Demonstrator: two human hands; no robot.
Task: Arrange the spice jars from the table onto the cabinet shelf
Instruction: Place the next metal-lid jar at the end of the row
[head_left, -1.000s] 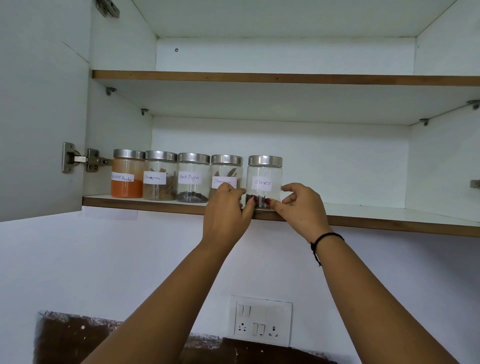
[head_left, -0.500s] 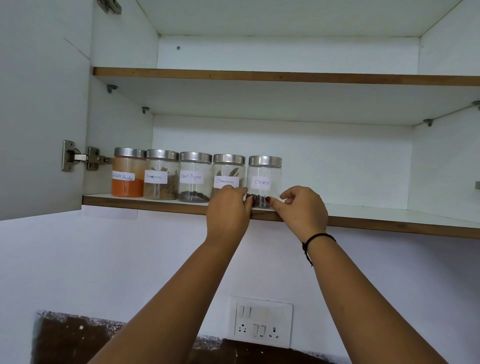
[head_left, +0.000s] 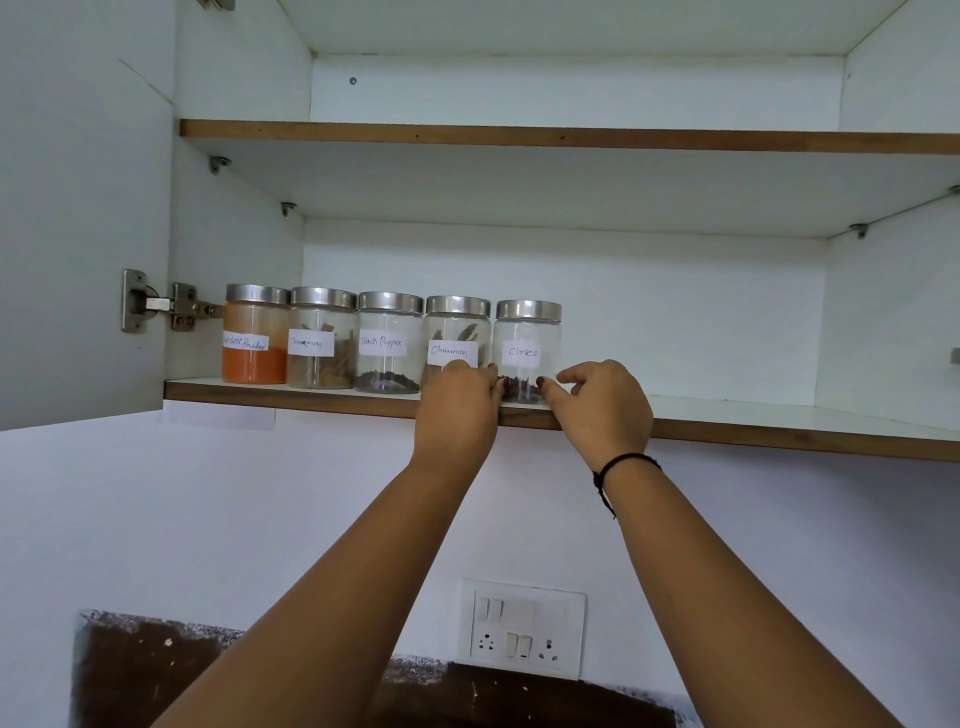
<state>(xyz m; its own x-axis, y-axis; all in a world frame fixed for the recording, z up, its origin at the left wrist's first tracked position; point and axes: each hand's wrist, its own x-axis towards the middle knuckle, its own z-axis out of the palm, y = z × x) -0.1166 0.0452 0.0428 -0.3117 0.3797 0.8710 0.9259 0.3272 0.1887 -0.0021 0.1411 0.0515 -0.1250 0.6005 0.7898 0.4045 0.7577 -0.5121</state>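
Jar (head_left: 527, 338) between left hand (head_left: 457, 410), right hand (head_left: 605, 408)

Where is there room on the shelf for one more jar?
The lower shelf is bare from the cloves jar to the cabinet's right wall. The left end is crowded: five jars stand side by side from the chilli powder jar.
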